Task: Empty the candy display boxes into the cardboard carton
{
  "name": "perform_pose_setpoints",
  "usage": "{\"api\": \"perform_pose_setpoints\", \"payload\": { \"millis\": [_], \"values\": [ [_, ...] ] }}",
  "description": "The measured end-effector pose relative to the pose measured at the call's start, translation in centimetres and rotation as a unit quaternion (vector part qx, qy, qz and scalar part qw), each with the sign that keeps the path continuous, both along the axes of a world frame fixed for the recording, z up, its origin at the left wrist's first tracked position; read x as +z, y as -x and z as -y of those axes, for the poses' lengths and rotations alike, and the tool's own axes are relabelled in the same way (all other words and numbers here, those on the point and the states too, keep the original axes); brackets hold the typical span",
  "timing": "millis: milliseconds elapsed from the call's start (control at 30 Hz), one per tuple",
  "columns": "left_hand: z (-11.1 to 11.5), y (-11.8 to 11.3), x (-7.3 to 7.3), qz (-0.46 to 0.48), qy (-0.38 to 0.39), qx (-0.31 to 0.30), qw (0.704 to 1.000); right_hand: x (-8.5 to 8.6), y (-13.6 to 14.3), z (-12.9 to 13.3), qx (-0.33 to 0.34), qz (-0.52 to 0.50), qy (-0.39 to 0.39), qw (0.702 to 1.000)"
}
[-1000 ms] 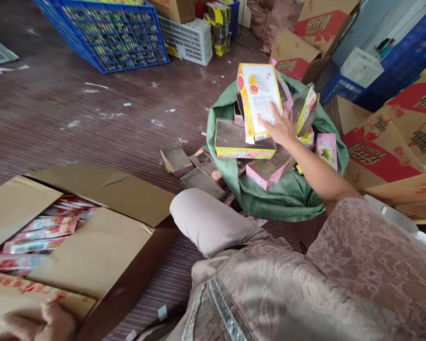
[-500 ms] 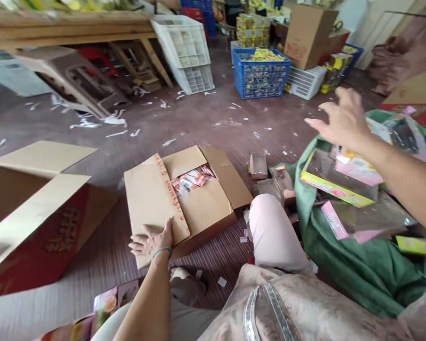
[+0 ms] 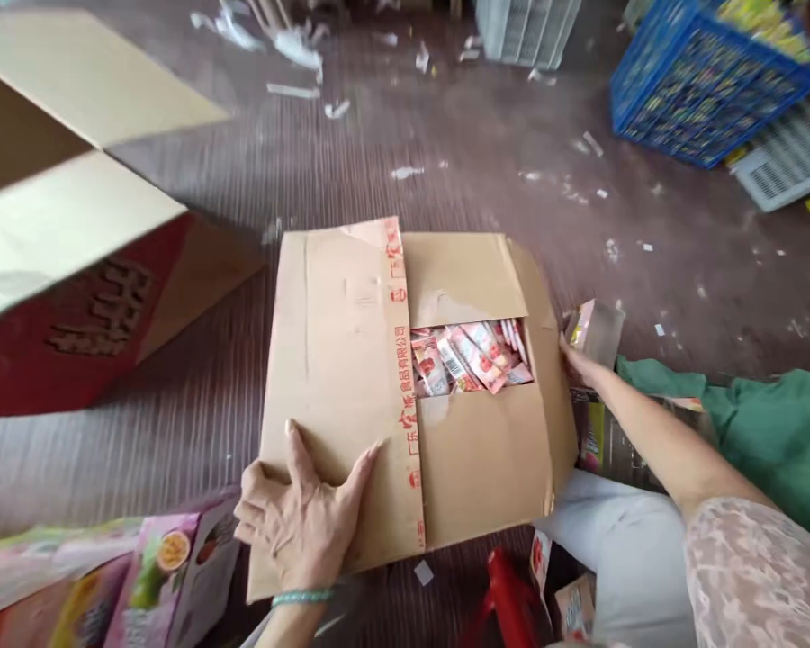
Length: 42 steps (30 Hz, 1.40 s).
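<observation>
A brown cardboard box (image 3: 482, 459) lies in front of me, its top flaps partly folded over. Through a gap between the flaps show several small pink and red packets (image 3: 465, 355). My left hand (image 3: 303, 513) rests flat on the wide left flap (image 3: 337, 360), which has red printed tape along its edge; the fingers are spread. At the box's far right side is my right hand (image 3: 580, 360), beside the right flap (image 3: 550, 351). Its fingers are mostly hidden behind that flap, so their grip cannot be made out.
An open red and brown carton (image 3: 114, 315) stands at the left. Colourful fruit-print boxes (image 3: 155, 576) lie at lower left. Clear-windowed boxes (image 3: 600, 333) and green cloth (image 3: 769, 441) are at right. A blue crate (image 3: 688, 90) stands at the back. A red object (image 3: 506, 598) lies below the box.
My right hand has come down from above the green sack to the box's right side. The right flap now stands more raised. My left hand stays on the left flap; the view has tilted down.
</observation>
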<state>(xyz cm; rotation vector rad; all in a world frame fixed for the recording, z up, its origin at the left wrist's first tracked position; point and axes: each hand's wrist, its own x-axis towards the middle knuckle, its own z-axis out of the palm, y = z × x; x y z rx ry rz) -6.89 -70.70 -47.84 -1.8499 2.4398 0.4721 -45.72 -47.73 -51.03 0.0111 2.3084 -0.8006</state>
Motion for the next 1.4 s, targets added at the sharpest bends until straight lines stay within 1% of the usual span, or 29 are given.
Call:
{"api": "perform_pose_setpoints", "payload": {
  "millis": [33,67,100,133,167,200,233,300,333,400,433,467,500,533,567,600,667,700,767,800,833,867,933,967,1033,1100,1200,1300,1400],
  "values": [
    [0.0,-0.1,0.0,0.008,0.0,0.001,1.0,-0.8,0.3,-0.1,-0.032,0.061,0.014,0.998],
    [0.0,-0.3,0.1,0.016,0.001,0.003,1.0,-1.2,0.7,-0.1,-0.071,0.115,0.028,0.99],
    [-0.1,-0.3,0.2,0.021,-0.002,0.003,1.0,-1.1,1.2,-0.3,-0.113,0.15,0.04,0.981],
    [-0.1,-0.4,0.3,0.024,-0.008,0.004,1.0,-0.4,1.7,-0.5,-0.151,0.16,0.048,0.974],
    [-0.1,-0.5,0.3,0.024,-0.017,0.004,1.0,0.7,2.3,-0.9,-0.176,0.146,0.046,0.972],
    [-0.2,-0.6,0.3,0.022,-0.027,0.007,0.999,2.4,2.8,-1.4,-0.191,0.121,0.037,0.973],
    [-0.3,-0.7,0.3,0.019,-0.039,0.01,0.999,4.4,3.2,-2.0,-0.202,0.095,0.027,0.975],
    [-0.5,-0.7,0.2,0.016,-0.058,0.018,0.998,9.2,3.3,-3.4,-0.207,0.049,0.011,0.977],
    [-0.6,-0.7,0.2,0.014,-0.064,0.021,0.998,11.8,2.8,-3.9,-0.199,0.032,0.002,0.979],
    [-0.7,-0.6,0.2,0.012,-0.071,0.02,0.997,16.8,0.9,-4.4,-0.149,0.007,-0.01,0.989],
    [-0.7,-0.5,0.2,0.012,-0.074,0.018,0.997,19.0,-0.6,-4.1,-0.099,0.007,-0.011,0.995],
    [-0.7,-0.3,0.3,0.015,-0.079,0.017,0.997,20.6,-2.1,-3.5,-0.032,0.016,-0.008,0.999],
    [-0.7,-0.1,0.5,0.018,-0.087,0.018,0.996,21.8,-3.7,-2.4,0.049,0.029,-0.001,0.998],
    [-0.7,0.1,0.7,0.023,-0.097,0.019,0.995,22.3,-5.0,-0.9,0.143,0.043,0.009,0.989],
    [-0.6,0.3,1.0,0.026,-0.107,0.022,0.994,22.2,-5.9,1.0,0.242,0.048,0.013,0.969],
    [-0.6,0.6,1.2,0.027,-0.116,0.025,0.993,21.5,-6.2,3.3,0.336,0.04,0.007,0.941],
    [-0.6,1.1,1.6,0.027,-0.13,0.03,0.991,18.7,-5.4,8.5,0.496,-0.015,-0.032,0.868],
    [-0.6,1.3,1.8,0.027,-0.133,0.033,0.99,16.9,-4.4,11.4,0.555,-0.058,-0.051,0.828],
    [-0.6,1.6,1.8,0.022,-0.135,0.035,0.99,13.2,-2.1,16.9,0.645,-0.131,-0.057,0.751],
    [-0.7,1.6,1.8,0.017,-0.135,0.035,0.99,11.5,-1.1,19.5,0.672,-0.155,-0.05,0.722],
    [-0.8,1.6,1.7,0.012,-0.135,0.034,0.99,10.0,-0.4,21.8,0.69,-0.173,-0.043,0.702],
    [-0.9,1.6,1.6,0.008,-0.136,0.035,0.99,8.7,0.0,23.8,0.696,-0.189,-0.038,0.692],
    [-1.0,1.5,1.4,0.009,-0.146,0.039,0.989,7.1,0.2,26.7,0.681,-0.221,-0.04,0.697],
    [-1.1,1.5,1.3,0.013,-0.15,0.044,0.988,6.7,0.0,27.7,0.664,-0.238,-0.044,0.707],
    [-1.1,1.4,1.0,0.02,-0.157,0.057,0.986,6.4,-0.4,28.8,0.631,-0.267,-0.058,0.726],
    [-1.0,1.3,0.8,0.016,-0.166,0.066,0.984,6.4,-0.7,29.3,0.614,-0.277,-0.074,0.736],
    [-1.0,1.7,1.1,0.001,-0.192,0.083,0.978,6.4,-0.8,29.4,0.607,-0.278,-0.099,0.738],
    [-1.8,2.7,2.2,-0.007,-0.208,0.13,0.969,5.8,-0.7,29.3,0.609,-0.279,-0.119,0.733],
    [-4.0,3.6,3.9,-0.008,-0.225,0.21,0.952,5.0,-0.4,29.0,0.614,-0.283,-0.131,0.725]
  ]
}}
